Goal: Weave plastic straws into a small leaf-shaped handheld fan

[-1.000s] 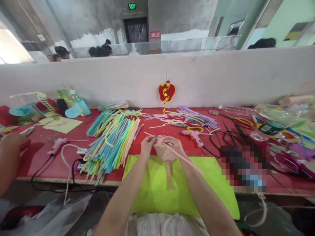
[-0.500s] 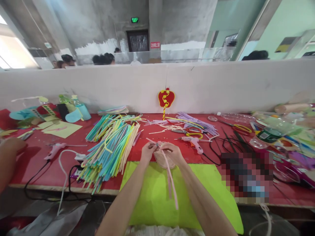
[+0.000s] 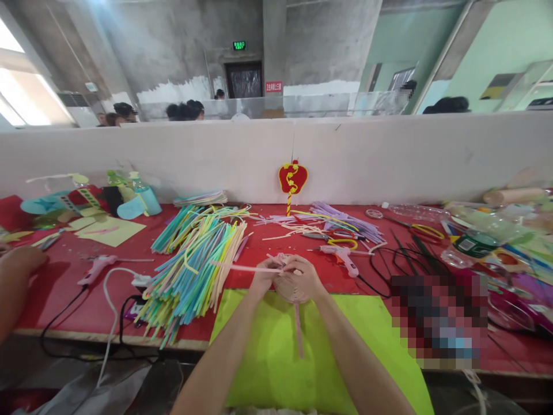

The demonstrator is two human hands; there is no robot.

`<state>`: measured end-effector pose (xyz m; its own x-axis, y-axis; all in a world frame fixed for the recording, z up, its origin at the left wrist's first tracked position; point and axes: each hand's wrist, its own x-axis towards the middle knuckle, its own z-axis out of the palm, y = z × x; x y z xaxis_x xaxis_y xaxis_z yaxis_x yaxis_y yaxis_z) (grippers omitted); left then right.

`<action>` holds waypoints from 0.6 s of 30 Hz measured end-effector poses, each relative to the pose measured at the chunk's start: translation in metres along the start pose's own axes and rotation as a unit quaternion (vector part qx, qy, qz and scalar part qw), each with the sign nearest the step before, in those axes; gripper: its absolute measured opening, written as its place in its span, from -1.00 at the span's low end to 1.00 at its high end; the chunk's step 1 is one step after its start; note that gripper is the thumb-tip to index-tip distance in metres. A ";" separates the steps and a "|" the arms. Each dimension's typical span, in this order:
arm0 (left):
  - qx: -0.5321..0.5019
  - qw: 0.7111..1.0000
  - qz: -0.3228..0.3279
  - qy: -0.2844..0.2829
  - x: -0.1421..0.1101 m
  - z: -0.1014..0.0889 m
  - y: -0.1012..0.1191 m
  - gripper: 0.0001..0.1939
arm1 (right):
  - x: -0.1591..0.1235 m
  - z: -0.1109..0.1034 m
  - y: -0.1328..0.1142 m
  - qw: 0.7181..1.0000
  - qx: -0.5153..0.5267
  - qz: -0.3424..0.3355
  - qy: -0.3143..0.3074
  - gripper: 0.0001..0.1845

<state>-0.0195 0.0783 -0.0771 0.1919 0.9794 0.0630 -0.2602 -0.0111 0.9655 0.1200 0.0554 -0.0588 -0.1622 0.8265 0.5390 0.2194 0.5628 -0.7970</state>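
Pink disc point(image 3: 294, 290) at the counter's front, handle hanging over the green sheet point(image 3: 345, 346). Hands close together at its top edge: right hand point(image 3: 305, 278) pinches the loose pink strip point(image 3: 254, 269), left hand point(image 3: 263, 279) at the rim, exact grip hidden. Strip's free end reaches the stem pile point(image 3: 194, 282), could snag; a tug might distort the disc. Glue gun point(image 3: 341, 257) nearby, possible burn if hot and brushed.

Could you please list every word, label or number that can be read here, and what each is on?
"EXIT": green sign above the door; its smaller characters are too blurred.
"卫生间请上三楼", as best I can read it: red sign on the wall.
Bottle label: print too small to read.
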 end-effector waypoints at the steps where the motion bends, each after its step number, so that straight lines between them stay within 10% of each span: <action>1: -0.002 1.000 -0.004 -0.020 0.000 0.000 -0.001 -0.71 | 0.000 0.000 0.000 1.000 -0.009 0.011 -0.001 -0.87; 18: 0.039 0.990 -0.020 -0.132 -0.004 0.000 -0.004 -0.68 | -0.002 0.000 0.002 0.960 0.211 0.180 -0.032 -0.71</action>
<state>-0.0189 0.0741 -0.0813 0.4436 0.8928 0.0783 -0.1752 0.0007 0.9845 0.1204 0.0548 -0.0613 -0.2111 0.9567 0.2003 -0.1345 0.1746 -0.9754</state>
